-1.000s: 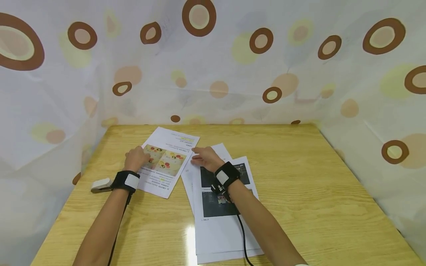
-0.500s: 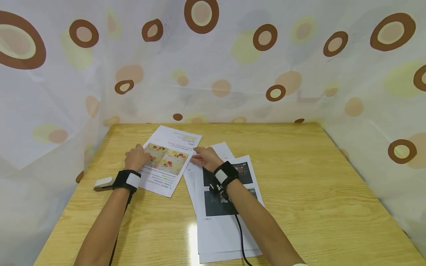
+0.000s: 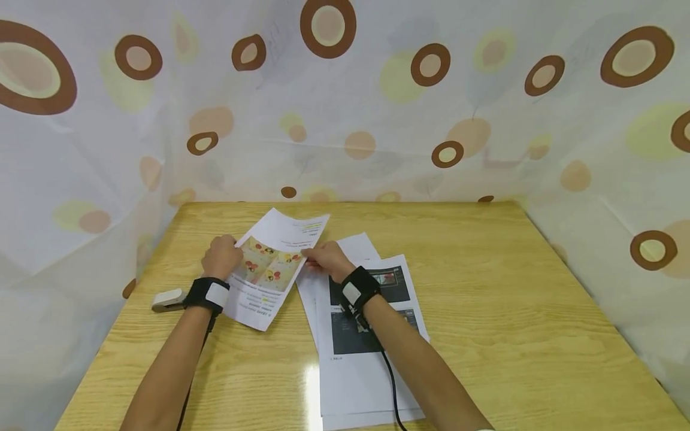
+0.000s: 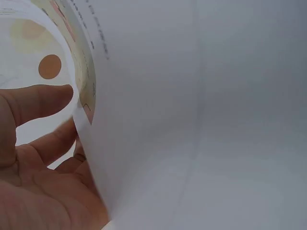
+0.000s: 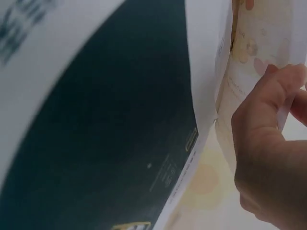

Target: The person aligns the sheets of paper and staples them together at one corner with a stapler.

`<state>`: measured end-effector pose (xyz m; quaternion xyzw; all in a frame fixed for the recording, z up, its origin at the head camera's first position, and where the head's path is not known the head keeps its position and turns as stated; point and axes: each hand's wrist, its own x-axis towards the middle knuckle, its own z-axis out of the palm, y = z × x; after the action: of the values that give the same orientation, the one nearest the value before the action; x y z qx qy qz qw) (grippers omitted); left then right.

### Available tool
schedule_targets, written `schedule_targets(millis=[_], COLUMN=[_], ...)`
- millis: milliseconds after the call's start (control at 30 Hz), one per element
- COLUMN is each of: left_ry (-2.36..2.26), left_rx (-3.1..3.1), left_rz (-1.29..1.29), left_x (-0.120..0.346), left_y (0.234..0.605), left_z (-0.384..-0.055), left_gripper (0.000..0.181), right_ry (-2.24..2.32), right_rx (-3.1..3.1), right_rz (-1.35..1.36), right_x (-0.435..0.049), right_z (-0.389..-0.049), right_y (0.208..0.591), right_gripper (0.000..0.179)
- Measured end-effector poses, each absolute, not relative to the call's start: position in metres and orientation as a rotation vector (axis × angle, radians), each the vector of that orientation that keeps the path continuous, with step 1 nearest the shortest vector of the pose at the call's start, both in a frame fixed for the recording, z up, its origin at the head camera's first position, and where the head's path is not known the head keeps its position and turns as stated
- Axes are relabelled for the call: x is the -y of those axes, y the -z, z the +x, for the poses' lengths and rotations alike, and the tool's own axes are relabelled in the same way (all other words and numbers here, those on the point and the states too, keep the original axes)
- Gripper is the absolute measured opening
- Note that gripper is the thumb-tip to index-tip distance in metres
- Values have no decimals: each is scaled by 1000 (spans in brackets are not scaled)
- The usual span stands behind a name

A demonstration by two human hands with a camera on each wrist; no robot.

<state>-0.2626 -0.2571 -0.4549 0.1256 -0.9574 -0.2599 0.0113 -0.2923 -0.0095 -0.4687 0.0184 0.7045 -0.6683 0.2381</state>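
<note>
A printed sheet of paper (image 3: 261,299) with a coloured photo on it is held up between both hands, its far edge bowed. My left hand (image 3: 221,257) pinches its left edge; in the left wrist view the thumb and fingers meet at the curved paper edge. On the opposite edge, my right hand (image 3: 330,260) pinches the sheet between thumb and fingers, which the right wrist view also shows. Under my right wrist lie several overlapping printed sheets (image 3: 356,383), the top one bearing two dark pictures.
A white and grey stapler (image 3: 168,300) rests left of my left wrist. The wooden table (image 3: 501,311) extends to the right, with a patterned curtain (image 3: 366,108) behind and at both sides. A black cable (image 3: 392,383) runs from the right wrist band over the papers.
The photo sheet has gone from lying nearly flat to lifted and bowed. My right hand, earlier at its edge with fingers extended, has closed on it and moved slightly left.
</note>
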Motion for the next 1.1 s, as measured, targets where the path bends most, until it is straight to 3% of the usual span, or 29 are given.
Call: schedule_targets(millis=[233, 433, 533, 667, 867, 967, 1100], left_ry=[765, 656, 568, 418, 225, 179, 145], left_rx=[2871, 2698, 2609, 2487, 2271, 2217, 2161], left_rz=[356, 258, 169, 40, -194, -273, -353], left_x=[254, 242, 231, 210, 177, 163, 148], left_y=[456, 449, 441, 430, 415, 405, 393], left_z=[-265, -264, -263, -262, -251, -245, -240], left_gripper=[26, 20, 17, 15, 7, 5, 5], right_ry=[1622, 1156, 928, 800, 481, 398, 503], right_rx=[-2057, -2508, -2862, -3210, -3505, -3565, -3578], right_rz=[-115, -401, -619, -1042, -1575, -1630, -1593], right_x=[3, -6, -5, -1, 1, -3, -10], right_z=[-288, -277, -269, -262, -269, -274, -275], right_y=[462, 452, 443, 431, 413, 410, 408], right_gripper=[24, 38, 35, 12, 38, 39, 26])
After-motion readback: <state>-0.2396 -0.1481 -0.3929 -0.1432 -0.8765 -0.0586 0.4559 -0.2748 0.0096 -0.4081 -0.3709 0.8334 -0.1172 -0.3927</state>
